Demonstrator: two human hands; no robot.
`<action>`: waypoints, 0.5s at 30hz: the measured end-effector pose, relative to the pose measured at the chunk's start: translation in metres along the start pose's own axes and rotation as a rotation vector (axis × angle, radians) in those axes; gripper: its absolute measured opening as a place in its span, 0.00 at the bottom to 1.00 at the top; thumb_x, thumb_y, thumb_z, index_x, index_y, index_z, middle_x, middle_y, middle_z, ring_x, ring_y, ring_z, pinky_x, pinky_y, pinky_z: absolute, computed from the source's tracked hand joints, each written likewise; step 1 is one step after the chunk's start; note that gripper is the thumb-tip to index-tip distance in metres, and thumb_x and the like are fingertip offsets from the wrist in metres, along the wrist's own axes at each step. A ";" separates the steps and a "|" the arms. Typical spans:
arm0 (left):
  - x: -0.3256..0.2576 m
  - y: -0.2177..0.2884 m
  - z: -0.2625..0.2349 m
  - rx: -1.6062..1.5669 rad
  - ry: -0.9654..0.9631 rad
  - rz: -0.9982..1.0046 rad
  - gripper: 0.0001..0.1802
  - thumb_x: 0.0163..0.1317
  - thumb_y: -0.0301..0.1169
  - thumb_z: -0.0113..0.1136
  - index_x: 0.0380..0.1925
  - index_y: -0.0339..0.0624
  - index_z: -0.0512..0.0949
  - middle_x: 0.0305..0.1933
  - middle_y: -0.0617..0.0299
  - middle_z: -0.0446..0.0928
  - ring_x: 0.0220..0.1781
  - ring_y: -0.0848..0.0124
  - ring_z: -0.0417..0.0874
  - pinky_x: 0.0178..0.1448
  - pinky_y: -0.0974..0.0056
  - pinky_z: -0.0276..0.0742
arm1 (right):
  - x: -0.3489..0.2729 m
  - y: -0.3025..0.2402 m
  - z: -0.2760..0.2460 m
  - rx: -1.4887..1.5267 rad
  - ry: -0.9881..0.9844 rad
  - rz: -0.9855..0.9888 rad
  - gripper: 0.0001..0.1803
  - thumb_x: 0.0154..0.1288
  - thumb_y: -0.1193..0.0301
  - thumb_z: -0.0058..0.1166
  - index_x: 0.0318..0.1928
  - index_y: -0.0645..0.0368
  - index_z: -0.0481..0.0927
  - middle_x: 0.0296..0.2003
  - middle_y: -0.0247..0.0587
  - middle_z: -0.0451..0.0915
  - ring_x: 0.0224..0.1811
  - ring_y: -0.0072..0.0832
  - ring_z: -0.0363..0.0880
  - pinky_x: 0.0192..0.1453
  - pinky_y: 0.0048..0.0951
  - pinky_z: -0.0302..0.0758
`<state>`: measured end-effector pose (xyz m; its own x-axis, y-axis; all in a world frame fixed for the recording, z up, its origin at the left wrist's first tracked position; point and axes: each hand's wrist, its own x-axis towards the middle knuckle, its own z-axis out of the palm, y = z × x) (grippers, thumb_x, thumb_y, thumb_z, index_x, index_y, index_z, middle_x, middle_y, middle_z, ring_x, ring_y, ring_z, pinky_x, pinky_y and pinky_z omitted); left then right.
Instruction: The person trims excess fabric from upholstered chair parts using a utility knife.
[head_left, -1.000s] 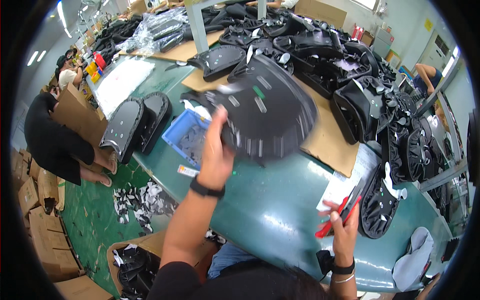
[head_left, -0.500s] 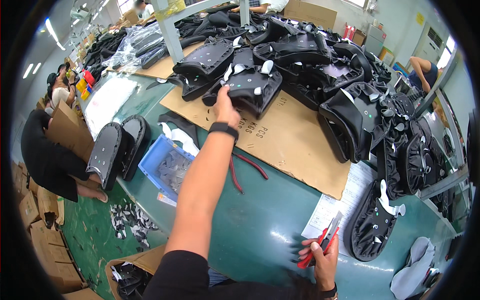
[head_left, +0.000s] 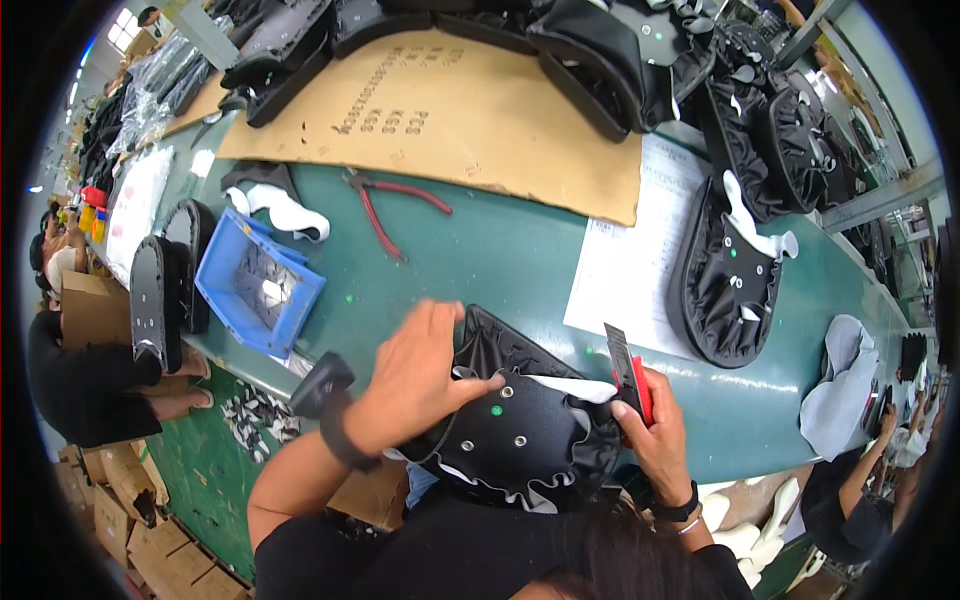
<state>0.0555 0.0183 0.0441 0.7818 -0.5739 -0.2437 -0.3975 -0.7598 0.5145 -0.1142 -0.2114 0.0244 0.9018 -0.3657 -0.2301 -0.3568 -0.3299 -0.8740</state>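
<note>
A black padded panel (head_left: 490,425) with gathered edges, white fabric strips and metal eyelets lies tilted in front of me at the table's near edge. Over its upper left side my left hand (head_left: 420,372) is spread, fingers stretched and blurred, with the thumb tip touching the panel's face. My right hand (head_left: 655,430) is closed around a red-handled utility knife (head_left: 632,375), its wide blade pointing up and away from me. That hand is at the panel's right edge; whether its hidden fingers also grip the panel I cannot tell.
Left on the green table (head_left: 480,250) stand a blue bin (head_left: 222,285) of small grey pieces and two black pads (head_left: 155,300). Red-handled pliers (head_left: 375,215) lie below a cardboard sheet (head_left: 480,120). Another panel (head_left: 725,290) rests right, by a paper sheet (head_left: 625,270).
The black panel has come off the pile on the cardboard to in front of me, with my left hand drawn back to it. The knife has risen beside it; my view has tipped down.
</note>
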 end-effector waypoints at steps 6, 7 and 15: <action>-0.039 0.033 0.047 0.029 0.161 0.617 0.29 0.52 0.32 0.67 0.56 0.37 0.75 0.58 0.56 0.73 0.64 0.61 0.71 0.62 0.54 0.69 | 0.004 -0.019 -0.012 0.124 -0.204 0.358 0.26 0.62 0.72 0.61 0.60 0.62 0.70 0.45 0.45 0.81 0.41 0.39 0.84 0.48 0.29 0.78; -0.042 0.027 0.060 0.003 0.151 0.604 0.27 0.53 0.30 0.66 0.55 0.38 0.76 0.56 0.58 0.75 0.63 0.62 0.72 0.63 0.54 0.69 | 0.007 -0.015 -0.012 -0.111 -0.139 0.005 0.27 0.62 0.71 0.61 0.60 0.61 0.70 0.44 0.45 0.81 0.38 0.41 0.83 0.44 0.29 0.78; -0.045 0.014 0.071 -0.201 0.177 0.605 0.18 0.56 0.30 0.53 0.46 0.34 0.79 0.46 0.58 0.78 0.52 0.63 0.78 0.66 0.56 0.69 | 0.052 -0.064 -0.011 -0.724 -0.527 -0.496 0.26 0.57 0.74 0.61 0.59 0.53 0.76 0.23 0.40 0.72 0.19 0.35 0.73 0.22 0.34 0.69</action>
<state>-0.0190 0.0117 0.0041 0.5225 -0.8099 0.2666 -0.7072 -0.2371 0.6661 -0.0476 -0.2192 0.0732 0.9182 0.3262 -0.2247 0.1814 -0.8506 -0.4935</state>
